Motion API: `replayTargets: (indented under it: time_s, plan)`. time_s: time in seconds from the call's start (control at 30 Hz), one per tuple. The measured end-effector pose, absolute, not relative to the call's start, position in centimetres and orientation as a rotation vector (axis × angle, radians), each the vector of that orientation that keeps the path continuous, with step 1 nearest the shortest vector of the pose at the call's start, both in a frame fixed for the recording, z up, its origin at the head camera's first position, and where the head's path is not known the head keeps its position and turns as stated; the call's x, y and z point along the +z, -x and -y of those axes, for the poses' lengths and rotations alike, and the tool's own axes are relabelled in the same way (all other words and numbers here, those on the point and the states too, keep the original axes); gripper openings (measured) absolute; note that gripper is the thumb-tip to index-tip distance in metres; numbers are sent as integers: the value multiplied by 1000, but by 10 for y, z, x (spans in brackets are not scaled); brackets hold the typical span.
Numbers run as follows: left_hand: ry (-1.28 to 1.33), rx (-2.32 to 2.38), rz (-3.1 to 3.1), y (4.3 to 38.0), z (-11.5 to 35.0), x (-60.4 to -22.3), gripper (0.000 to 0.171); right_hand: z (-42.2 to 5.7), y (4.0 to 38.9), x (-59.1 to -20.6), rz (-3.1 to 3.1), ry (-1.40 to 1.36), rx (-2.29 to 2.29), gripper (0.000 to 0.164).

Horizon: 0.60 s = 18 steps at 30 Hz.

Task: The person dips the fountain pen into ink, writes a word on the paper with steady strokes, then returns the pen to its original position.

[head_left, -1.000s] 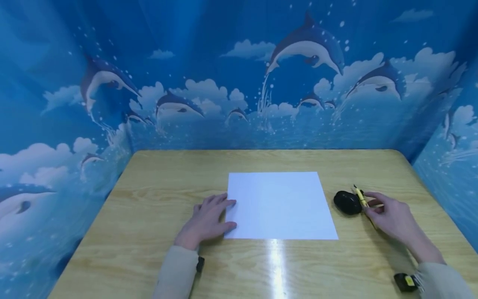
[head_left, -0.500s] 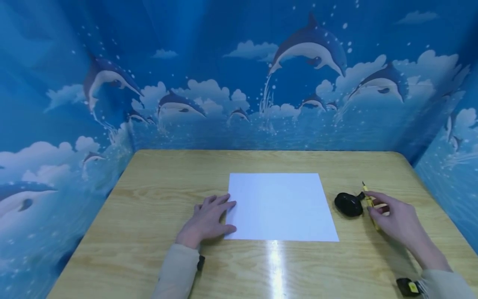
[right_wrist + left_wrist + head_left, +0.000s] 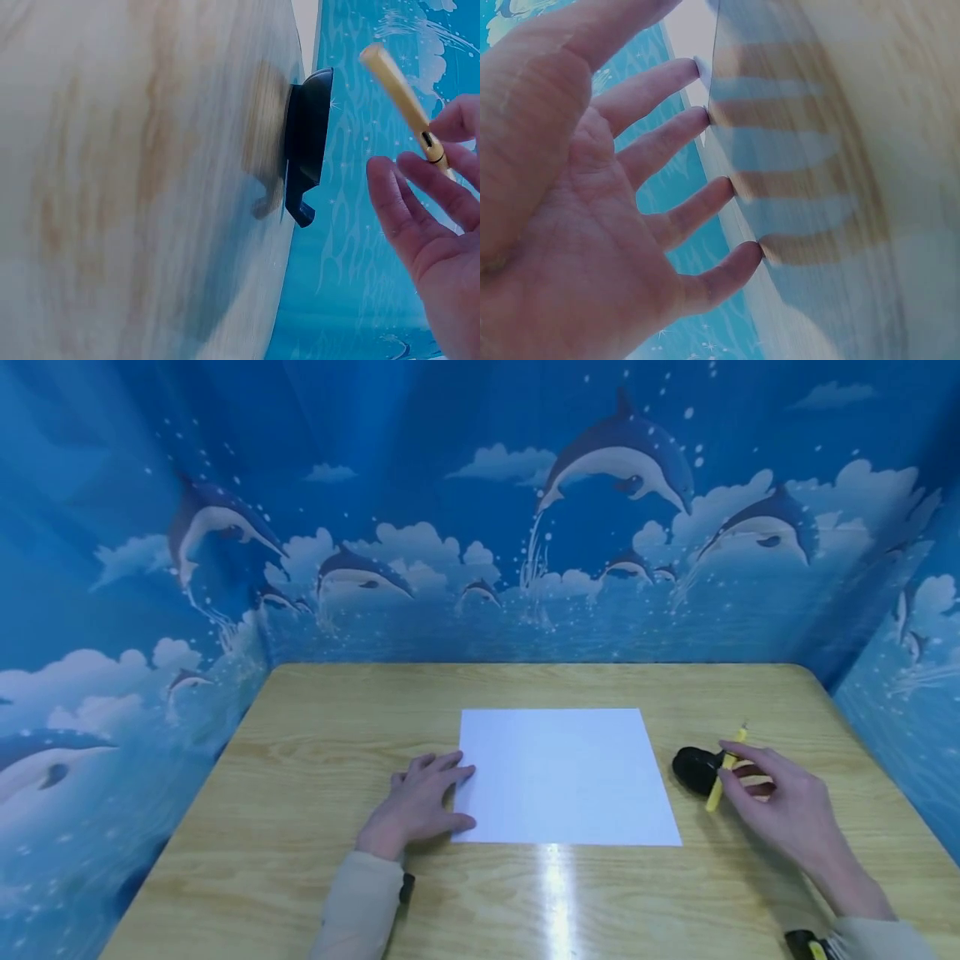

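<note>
Pinched between the thumb and fingers of the right hand [image 3: 783, 808], the pen [image 3: 403, 96] is above the table [image 3: 360, 710], near but apart from a black object [image 3: 693, 769] whose use is unclear. Fingers cover part of the pen; its tip is faint. The left hand [image 3: 415, 799], fingers spread, touches the left edge of the paper [image 3: 570, 777]; its wrist view cuts off the thumb.

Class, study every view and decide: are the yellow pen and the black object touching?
Apart: the right wrist view shows blue backdrop between the yellow pen and the black object.
</note>
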<state>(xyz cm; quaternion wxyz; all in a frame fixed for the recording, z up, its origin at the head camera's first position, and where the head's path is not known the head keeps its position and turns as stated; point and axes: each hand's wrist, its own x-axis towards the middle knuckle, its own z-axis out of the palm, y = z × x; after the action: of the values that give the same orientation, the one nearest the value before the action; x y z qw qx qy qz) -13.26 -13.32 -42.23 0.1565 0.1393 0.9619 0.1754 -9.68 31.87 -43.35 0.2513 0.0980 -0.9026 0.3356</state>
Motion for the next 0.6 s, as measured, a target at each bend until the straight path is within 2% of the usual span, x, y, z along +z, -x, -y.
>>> replayTargets:
  time_s: [0.17,0.37,0.6]
  plan:
    - [-393,511,-2750,133,132,-423,70,-318,97,-434,2408,-280,911,42]
    - [-388,518,-2752,133,132,-424,70,-318,100,-434,2386,-262,884,36]
    - [-385,530,-2745,133,132,-425,70,-318,102,-435,2302,-329,800,37]
